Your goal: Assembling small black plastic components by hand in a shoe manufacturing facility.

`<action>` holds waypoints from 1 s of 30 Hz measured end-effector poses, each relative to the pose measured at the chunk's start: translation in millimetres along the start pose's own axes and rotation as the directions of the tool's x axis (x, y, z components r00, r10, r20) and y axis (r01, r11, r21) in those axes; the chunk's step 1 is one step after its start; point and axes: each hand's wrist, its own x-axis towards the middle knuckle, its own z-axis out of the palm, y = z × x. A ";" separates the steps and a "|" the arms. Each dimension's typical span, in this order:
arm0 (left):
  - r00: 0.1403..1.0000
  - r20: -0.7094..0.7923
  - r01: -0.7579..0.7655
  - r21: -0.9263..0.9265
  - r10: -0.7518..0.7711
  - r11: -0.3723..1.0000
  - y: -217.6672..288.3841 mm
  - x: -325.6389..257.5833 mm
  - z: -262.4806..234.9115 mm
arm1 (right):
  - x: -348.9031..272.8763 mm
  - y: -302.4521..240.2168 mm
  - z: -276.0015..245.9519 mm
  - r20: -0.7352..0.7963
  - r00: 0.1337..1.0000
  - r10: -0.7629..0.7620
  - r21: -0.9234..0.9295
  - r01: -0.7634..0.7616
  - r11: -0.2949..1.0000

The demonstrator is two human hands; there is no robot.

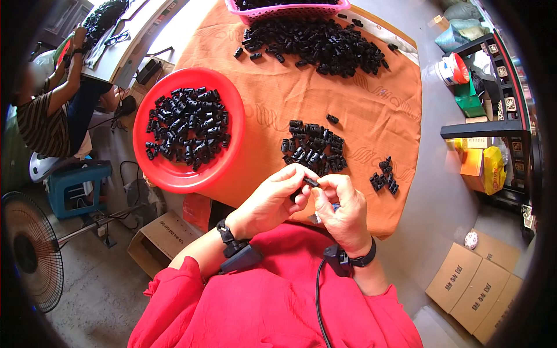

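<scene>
Overhead, the surface (pixel 371 110) is draped in an orange cloth and carries black plastic parts in several groups, which together suggest a job well under way but far from finished. At the far edge, a pink basket (pixel 290 8) holds more black pieces, and just in front of it the largest loose heap (pixel 325 43) lies spread on the cloth, seemingly untouched stock. At the person's left, a red bowl (pixel 187 130) overhangs the surface's edge and is roughly half covered with black clips (pixel 187 129), probably the finished share. Nearer the person, a middle pile (pixel 313 148) sits close to the hands, likely the supply in use, and a small cluster (pixel 384 176) lies apart to its right. The left hand (pixel 272 200) and the right hand (pixel 343 211) meet just in front of the chest, above the near edge of the cloth. Both are closed in a fingertip pinch on one small black part (pixel 310 181), held between them; whether it is one piece or two being joined cannot be told. Judged by the heaps, more remains on the cloth and in the basket than lies in the bowl. Beyond the surface, a second person (pixel 46 110) sits at another bench, and a fan (pixel 32 255) and cardboard boxes (pixel 478 287) stand on the floor.
</scene>
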 end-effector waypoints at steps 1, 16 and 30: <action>1.000 -0.021 0.006 -0.003 -0.006 1.000 -1.0 1.0 -1.3 | -0.3 -1.4 1.8 0.009 1.000 0.012 0.035 -0.012 0.999; 0.996 0.091 0.014 -0.021 -0.012 1.000 -16.6 9.6 -15.5 | 2.8 -4.8 0.8 0.109 0.988 -0.113 -0.023 0.116 0.993; 0.996 0.064 -0.074 0.207 0.062 0.976 -13.1 3.7 -8.1 | 8.3 -13.7 0.2 -0.036 0.999 0.023 -0.119 -0.027 0.993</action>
